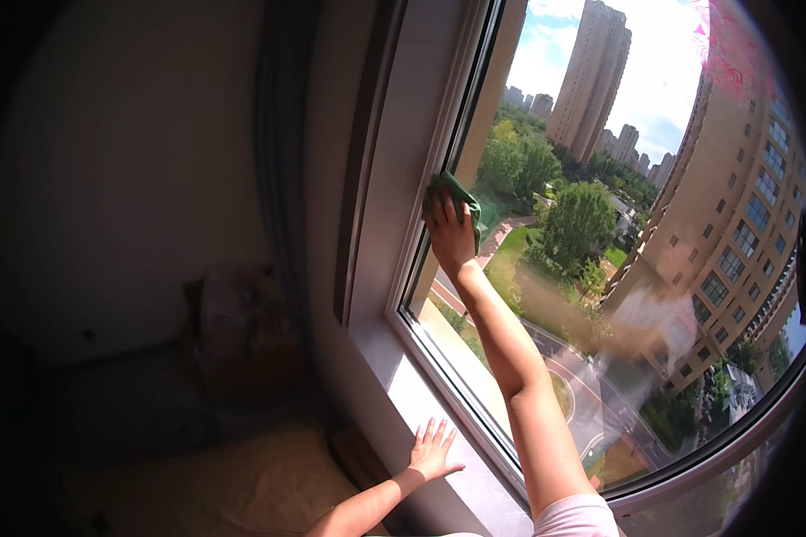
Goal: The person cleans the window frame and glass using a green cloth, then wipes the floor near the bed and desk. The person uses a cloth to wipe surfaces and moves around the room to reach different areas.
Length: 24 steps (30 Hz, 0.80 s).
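My right hand (pixel 451 231) presses a folded green cloth (pixel 469 198) against the window pane (pixel 577 295), close to the upright side of the white window frame (pixel 436 151). The arm is stretched far out, and the palm side is hidden. Lower down, my left hand (pixel 431 454) rests on the pale windowsill (pixel 403 379) with its fingers spread and nothing in it. Sunlight falls brightly on the sill around it.
A dark curtain (pixel 279 168) hangs left of the window recess. Below the sill is a bed-like surface with a yellowish cover (pixel 262 476). Some dim, bulky items (pixel 235 322) stand by the wall. Outside are trees and tall buildings (pixel 591 74). Pink decoration (pixel 729 60) marks the upper glass.
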Tool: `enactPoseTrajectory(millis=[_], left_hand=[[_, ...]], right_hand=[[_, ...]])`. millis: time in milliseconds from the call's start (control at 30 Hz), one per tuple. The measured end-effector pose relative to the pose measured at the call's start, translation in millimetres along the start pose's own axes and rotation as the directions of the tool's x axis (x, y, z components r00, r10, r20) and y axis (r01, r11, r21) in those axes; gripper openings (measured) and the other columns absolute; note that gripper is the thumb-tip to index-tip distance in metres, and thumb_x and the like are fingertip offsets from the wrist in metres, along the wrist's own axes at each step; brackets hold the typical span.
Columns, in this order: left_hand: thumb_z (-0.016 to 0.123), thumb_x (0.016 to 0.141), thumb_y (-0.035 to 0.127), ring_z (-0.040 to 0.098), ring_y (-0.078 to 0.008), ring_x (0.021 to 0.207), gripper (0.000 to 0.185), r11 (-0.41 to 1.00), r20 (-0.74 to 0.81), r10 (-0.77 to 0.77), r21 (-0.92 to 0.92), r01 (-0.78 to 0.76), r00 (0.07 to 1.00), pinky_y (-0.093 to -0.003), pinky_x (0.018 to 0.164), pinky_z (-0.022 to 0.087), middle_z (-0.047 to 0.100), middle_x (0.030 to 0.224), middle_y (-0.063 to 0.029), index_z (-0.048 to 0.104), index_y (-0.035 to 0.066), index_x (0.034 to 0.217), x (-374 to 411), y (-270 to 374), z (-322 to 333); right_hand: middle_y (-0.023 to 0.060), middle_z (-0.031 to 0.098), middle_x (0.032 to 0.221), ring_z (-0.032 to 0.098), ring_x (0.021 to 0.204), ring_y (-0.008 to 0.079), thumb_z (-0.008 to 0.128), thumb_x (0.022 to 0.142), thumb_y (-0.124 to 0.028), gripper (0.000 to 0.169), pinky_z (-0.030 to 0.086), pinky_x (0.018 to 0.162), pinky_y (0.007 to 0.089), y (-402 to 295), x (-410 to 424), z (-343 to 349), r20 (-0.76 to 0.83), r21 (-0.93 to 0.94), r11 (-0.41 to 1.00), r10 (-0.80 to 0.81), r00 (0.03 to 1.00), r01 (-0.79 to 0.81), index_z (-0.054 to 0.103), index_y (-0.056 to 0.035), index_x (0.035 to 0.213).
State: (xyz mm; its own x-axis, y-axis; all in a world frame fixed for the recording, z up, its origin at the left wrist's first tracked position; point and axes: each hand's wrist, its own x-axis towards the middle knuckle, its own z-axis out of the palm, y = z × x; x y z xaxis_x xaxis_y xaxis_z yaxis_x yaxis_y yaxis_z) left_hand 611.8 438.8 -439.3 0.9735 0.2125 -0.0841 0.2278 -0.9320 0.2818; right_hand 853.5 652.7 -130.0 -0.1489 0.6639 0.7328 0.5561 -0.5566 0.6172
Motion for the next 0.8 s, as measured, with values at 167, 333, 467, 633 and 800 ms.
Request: enactPoseTrajectory(millis=[167, 333, 467, 633, 800], left_hand=[[0.042, 0.082, 0.081, -0.005, -0.0356, 0.151, 0.101, 0.996, 0.102, -0.051, 0.084, 0.042, 0.993, -0.0576, 0.118, -0.002, 0.003, 0.165, -0.0106, 0.016, 0.019, 0.158, -1, 6, -17], [0.037, 0.083, 0.082, -0.003, -0.0358, 0.151, 0.099, 0.989, 0.162, -0.051, 0.147, 0.027, 0.985, -0.0582, 0.117, 0.000, 0.008, 0.164, -0.0121, 0.024, 0.016, 0.156, -7, 9, -34], [0.035, 0.083, 0.082, -0.003, -0.0352, 0.151, 0.098, 0.985, 0.171, -0.028, 0.171, -0.001, 0.985, -0.0577, 0.117, -0.002, 0.009, 0.164, -0.0119, 0.027, 0.016, 0.155, -2, 12, -29], [0.045, 0.086, 0.073, 0.002, -0.0364, 0.151, 0.088, 0.981, 0.081, -0.010, 0.191, -0.006, 0.997, -0.0545, 0.118, 0.005, 0.019, 0.161, -0.0147, 0.036, 0.015, 0.152, -17, 11, -44], [0.047, 0.082, 0.078, 0.003, -0.0339, 0.151, 0.101, 0.989, 0.097, -0.031, 0.150, 0.016, 0.995, -0.0527, 0.120, 0.008, 0.018, 0.162, -0.0153, 0.028, 0.011, 0.154, -13, 4, -57]], right_hand=[[0.0141, 0.053, 0.140, 0.036, 0.140, 0.0321, 0.049, 0.090, -0.023, 0.044, 0.028, 0.113, 0.0500, -95, -130, 39, 0.275, 0.365, 0.925, -0.214, 0.937, 0.104, 0.054, -0.0121, 0.132], [0.0107, 0.065, 0.112, 0.050, 0.116, 0.0298, 0.047, 0.091, -0.017, 0.043, 0.037, 0.105, 0.0435, -163, -192, 48, 0.507, 0.542, 0.839, -0.277, 0.816, -0.052, 0.056, -0.0192, 0.133], [0.0125, 0.063, 0.109, 0.051, 0.112, 0.0310, 0.049, 0.090, -0.022, 0.037, 0.038, 0.100, 0.0443, -172, -194, 47, 0.566, 0.469, 0.877, -0.208, 0.798, -0.104, 0.062, -0.0169, 0.125], [0.0107, 0.062, 0.114, 0.054, 0.107, 0.0281, 0.055, 0.085, -0.019, 0.033, 0.043, 0.091, 0.0432, -161, -220, -2, 0.464, 0.445, 0.884, -0.091, 0.881, -0.143, 0.063, -0.0163, 0.117], [0.0092, 0.059, 0.125, 0.053, 0.114, 0.0266, 0.058, 0.084, -0.016, 0.039, 0.044, 0.092, 0.0398, -113, -274, -85, 0.485, 0.510, 0.841, -0.105, 0.868, -0.183, 0.061, -0.0132, 0.122]])
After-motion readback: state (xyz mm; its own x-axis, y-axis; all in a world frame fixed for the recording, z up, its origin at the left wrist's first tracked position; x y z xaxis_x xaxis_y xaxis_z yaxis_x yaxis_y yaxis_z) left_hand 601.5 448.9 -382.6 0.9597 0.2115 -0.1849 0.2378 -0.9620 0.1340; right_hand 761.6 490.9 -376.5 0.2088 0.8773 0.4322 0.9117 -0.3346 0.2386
